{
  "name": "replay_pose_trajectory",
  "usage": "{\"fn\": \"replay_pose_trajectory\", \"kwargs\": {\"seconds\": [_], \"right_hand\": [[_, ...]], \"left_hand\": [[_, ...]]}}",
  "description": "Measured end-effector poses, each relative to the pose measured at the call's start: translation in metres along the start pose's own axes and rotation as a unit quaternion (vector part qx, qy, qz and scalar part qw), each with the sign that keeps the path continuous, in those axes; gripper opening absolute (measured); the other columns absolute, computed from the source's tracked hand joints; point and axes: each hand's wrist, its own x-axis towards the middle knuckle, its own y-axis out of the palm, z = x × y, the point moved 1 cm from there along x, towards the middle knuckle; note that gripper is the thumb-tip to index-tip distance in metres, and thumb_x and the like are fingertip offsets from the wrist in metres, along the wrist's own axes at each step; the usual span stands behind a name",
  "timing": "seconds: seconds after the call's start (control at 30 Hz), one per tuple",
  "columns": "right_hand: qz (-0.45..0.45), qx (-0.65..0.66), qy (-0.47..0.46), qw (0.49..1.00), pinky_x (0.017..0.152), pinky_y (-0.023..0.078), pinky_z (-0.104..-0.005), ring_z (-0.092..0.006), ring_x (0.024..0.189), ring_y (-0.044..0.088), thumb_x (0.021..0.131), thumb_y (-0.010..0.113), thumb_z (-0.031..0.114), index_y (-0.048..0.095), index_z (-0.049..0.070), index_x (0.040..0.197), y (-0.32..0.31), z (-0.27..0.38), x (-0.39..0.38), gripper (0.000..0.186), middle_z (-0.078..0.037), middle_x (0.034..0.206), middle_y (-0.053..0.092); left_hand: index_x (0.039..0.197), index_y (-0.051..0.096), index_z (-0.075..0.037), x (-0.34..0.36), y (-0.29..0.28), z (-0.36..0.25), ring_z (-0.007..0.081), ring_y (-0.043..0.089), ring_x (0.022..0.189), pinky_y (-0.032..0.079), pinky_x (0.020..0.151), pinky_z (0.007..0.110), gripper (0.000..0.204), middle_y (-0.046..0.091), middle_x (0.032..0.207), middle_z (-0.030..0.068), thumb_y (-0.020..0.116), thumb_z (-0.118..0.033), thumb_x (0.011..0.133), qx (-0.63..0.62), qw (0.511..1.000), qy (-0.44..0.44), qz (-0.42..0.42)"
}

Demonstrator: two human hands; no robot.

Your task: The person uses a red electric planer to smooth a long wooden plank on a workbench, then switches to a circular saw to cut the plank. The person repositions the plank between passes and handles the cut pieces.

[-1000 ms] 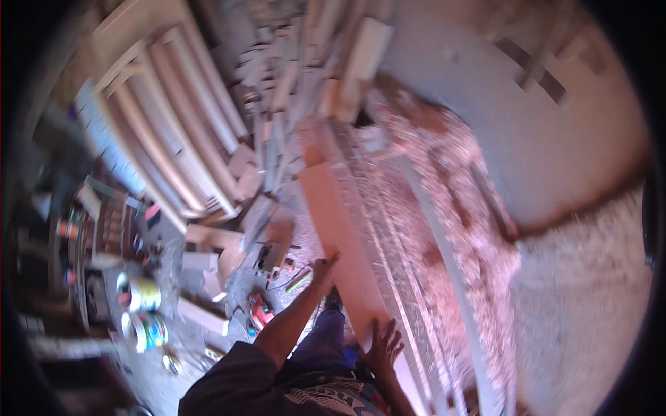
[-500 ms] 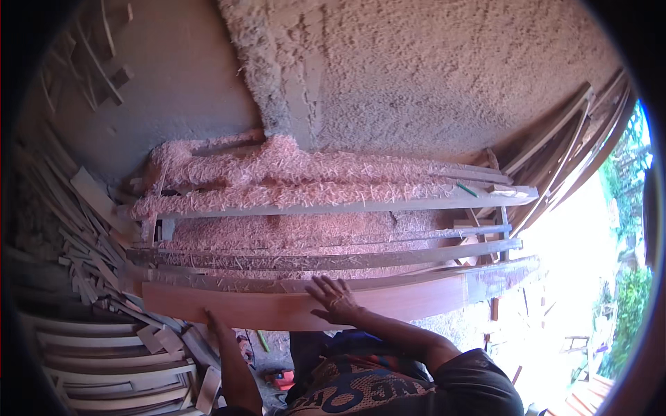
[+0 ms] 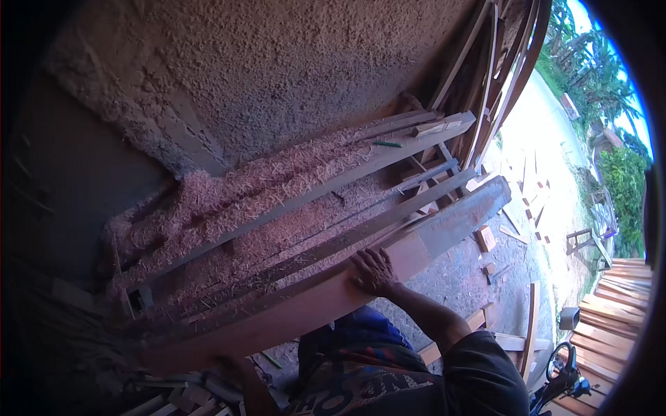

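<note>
Plank [image 3: 298, 310]: smooth, reddish-brown, long flat wooden board; lies along the near side of the bench, directly in front of the person's body.
Long axis: lower left to upper right, slanting across the body; left end dim.
Right hand [image 3: 375, 272]: on the plank, toward its right end; fingers moderately spread over the far edge, palm side down; no pinch visible.
Left hand [image 3: 236, 371]: at the plank's near edge, toward its left end; finger state cannot be told in shadow.
Nearer hand: right for the right end, left for the left end; the plank's middle stretch lies between them.
Front beam [image 3: 468, 213]: grey, weathered timber; extends past the plank's right end, on nearly the same line.
Obstruction, far side: narrow grey middle rail [image 3: 416, 209] parallel to the plank; beyond it, wide grey rear beam [image 3: 312, 200] with curly pinkish wood shavings [image 3: 277, 187].
Rear beam top: thin green stick [image 3: 387, 144], near its right end.
Right surroundings: long leaning timber strips [image 3: 491, 76] against the rough brown wall [image 3: 312, 55]; stacked orange-brown boards [image 3: 614, 326] well apart.
</note>
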Motion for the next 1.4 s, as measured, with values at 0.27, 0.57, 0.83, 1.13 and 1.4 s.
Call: {"fn": "replay_pose_trajectory", "kwargs": {"seconds": [0.27,0.57,0.83,1.13,1.4], "right_hand": [[0.015,0.081,-0.034,0.996,0.124,0.021,-0.063,-0.0361,0.151,0.037,0.095,0.063,0.051,0.043,0.015,0.156,0.02,-0.013,-0.005,0.074,-0.016,0.16,0.045],[0.04,0.207,-0.247,0.946,0.128,0.016,-0.0599,-0.0324,0.16,0.022,0.095,0.06,0.033,0.032,0.016,0.164,0.01,-0.088,-0.02,0.076,-0.013,0.172,0.024],[-0.078,0.143,-0.187,0.969,0.129,0.019,-0.0569,-0.0289,0.159,0.025,0.094,0.057,0.031,0.039,0.015,0.16,0.002,-0.147,-0.042,0.071,-0.009,0.171,0.027],[-0.011,0.152,-0.184,0.971,0.127,0.014,-0.0636,-0.0285,0.161,0.019,0.091,0.061,0.031,0.039,0.018,0.161,-0.022,-0.171,-0.052,0.075,-0.008,0.173,0.024],[0.021,0.123,-0.189,0.974,0.124,0.015,-0.0691,-0.0273,0.162,0.017,0.096,0.058,0.035,0.036,0.024,0.162,-0.038,-0.179,-0.047,0.071,-0.006,0.174,0.02]], "left_hand": [[0.148,0.043,0.003,-0.093,0.015,-0.021,0.0352,0.068,0.112,0.058,0.089,0.045,0.084,0.065,0.132,0.0221,0.076,-0.05,0.092,0.073,0.989,0.12,0.037],[0.151,0.038,0.004,-0.261,0.084,-0.032,0.0367,0.066,0.115,0.057,0.092,0.046,0.088,0.064,0.134,0.0242,0.078,-0.046,0.091,0.079,0.965,0.067,0.24],[0.153,0.034,0.004,-0.313,0.114,-0.064,0.038,0.065,0.118,0.056,0.094,0.046,0.092,0.062,0.135,0.0262,0.081,-0.043,0.09,0.101,0.955,0.081,0.268],[0.156,0.029,0.005,-0.312,0.125,-0.056,0.0395,0.064,0.121,0.055,0.097,0.046,0.097,0.061,0.137,0.0284,0.083,-0.039,0.088,0.1,0.952,0.113,0.265],[0.158,0.024,0.005,-0.329,0.142,-0.04,0.0409,0.063,0.124,0.054,0.1,0.046,0.102,0.059,0.139,0.0303,0.085,-0.036,0.087,0.089,0.962,0.133,0.222]]}}
